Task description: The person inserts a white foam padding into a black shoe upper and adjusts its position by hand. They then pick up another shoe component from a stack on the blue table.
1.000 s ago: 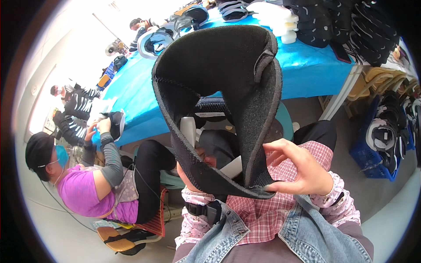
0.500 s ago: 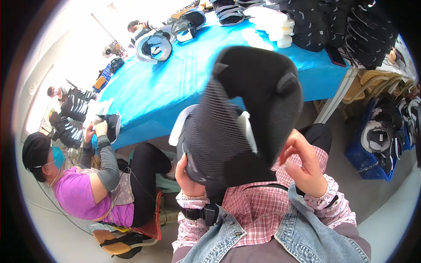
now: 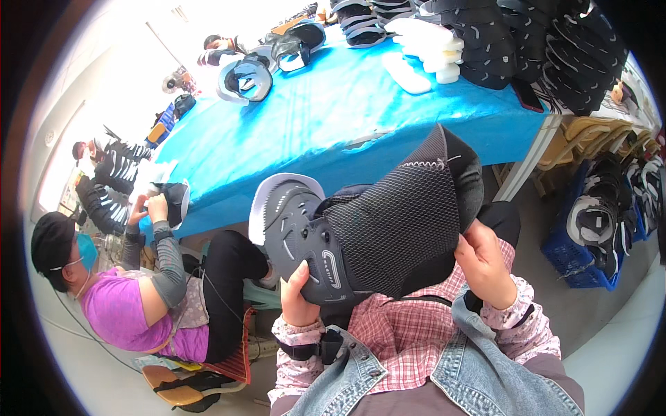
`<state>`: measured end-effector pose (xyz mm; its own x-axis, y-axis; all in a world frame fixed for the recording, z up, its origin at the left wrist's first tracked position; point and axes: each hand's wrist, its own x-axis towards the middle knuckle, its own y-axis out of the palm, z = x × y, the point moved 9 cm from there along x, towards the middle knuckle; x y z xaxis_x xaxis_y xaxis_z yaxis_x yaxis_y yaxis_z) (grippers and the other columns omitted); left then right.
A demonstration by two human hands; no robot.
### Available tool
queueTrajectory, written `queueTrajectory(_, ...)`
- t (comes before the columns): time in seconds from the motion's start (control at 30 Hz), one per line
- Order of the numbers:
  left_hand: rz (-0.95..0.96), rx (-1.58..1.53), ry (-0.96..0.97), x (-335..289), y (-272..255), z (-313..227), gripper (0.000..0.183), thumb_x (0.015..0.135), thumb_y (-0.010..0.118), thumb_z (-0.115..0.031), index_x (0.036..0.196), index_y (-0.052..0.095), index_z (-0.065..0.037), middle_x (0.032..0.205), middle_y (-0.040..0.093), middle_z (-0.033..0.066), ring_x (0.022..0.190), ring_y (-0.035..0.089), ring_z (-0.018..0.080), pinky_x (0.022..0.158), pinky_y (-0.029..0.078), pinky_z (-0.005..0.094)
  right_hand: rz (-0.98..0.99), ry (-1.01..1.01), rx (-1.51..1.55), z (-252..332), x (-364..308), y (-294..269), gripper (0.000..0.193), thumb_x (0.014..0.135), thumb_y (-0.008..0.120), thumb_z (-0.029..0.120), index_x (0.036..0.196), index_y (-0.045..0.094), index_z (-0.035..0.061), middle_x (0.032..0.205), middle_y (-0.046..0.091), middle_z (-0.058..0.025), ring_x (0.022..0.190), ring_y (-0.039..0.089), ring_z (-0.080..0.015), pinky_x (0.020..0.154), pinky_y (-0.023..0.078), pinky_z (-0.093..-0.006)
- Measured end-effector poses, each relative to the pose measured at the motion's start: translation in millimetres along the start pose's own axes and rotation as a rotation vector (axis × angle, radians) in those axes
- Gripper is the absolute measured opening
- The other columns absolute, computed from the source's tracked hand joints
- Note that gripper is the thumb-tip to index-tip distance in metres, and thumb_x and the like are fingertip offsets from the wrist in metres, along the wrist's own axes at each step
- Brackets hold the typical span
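In front of my lap is a black protective pad [image 3: 392, 232], with a dark hard shell, light rim and raised trim on its left part and a mesh fabric sleeve on its right. My left hand [image 3: 298, 299] grips the shell's lower edge, thumb on top and fingers hidden underneath. The sleeve's lower right edge is pinched by my right hand [image 3: 483, 265], between thumb and fingers. Its far right corner stands up, tilted.
A blue-covered table [image 3: 305, 132] stretches ahead, bearing stacked black pads [image 3: 479, 45], white foam pieces [image 3: 430, 41] and a phone [image 3: 527, 96]. Left of me sits a co-worker [image 3: 132, 298], hands on another pad. A blue crate [image 3: 583, 256] of pads stands at right.
The pad has turned and come down, so its shell and mesh outside now show. My right hand, loosely curled beside it before, now pinches the sleeve's edge.
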<state>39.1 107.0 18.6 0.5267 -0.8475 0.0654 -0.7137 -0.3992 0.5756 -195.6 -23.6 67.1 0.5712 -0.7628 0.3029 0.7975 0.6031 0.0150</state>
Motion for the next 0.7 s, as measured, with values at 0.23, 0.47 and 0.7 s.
queueTrajectory(0.23, -0.039, 0.091, 0.045, -6, 0, -9, 0.041, 0.086, 0.051, -0.019, 0.119, 0.051, 0.004, 0.108, 0.062, 0.015, 0.093, 0.064, 0.0238, 0.081, 0.052, 0.0345, 0.025, 0.054, -0.02, -25, 14, -8, 0.017, 0.093, 0.053, 0.012, 0.086, 0.057, -0.0031, 0.067, 0.053, -0.0005, 0.058, 0.048, -0.0061, 0.052, 0.04, -0.0237)
queueTrajectory(0.47, -0.06, -0.191, -0.157, 0, -12, 16, 0.036, 0.094, 0.043, -0.023, 0.114, 0.058, 0.002, 0.111, 0.064, 0.015, 0.101, 0.062, 0.0274, 0.09, 0.048, 0.0414, -0.157, 0.022, -0.212, -21, 94, -109, 0.022, 0.094, 0.056, 0.026, 0.089, 0.06, 0.0052, 0.072, 0.055, 0.005, 0.065, 0.05, -0.0023, 0.056, 0.043, -0.0192)
queueTrajectory(0.7, 0.07, -0.557, -0.137, 18, -25, 10, 0.037, 0.096, 0.037, -0.022, 0.118, 0.057, 0.0, 0.12, 0.06, 0.0163, 0.111, 0.057, 0.0319, 0.101, 0.042, 0.0447, -0.07, -0.658, -0.357, 76, 27, -48, 0.031, 0.083, 0.069, 0.024, 0.101, 0.057, 0.0013, 0.093, 0.061, -0.007, 0.077, 0.058, -0.0136, 0.07, 0.048, -0.0252)
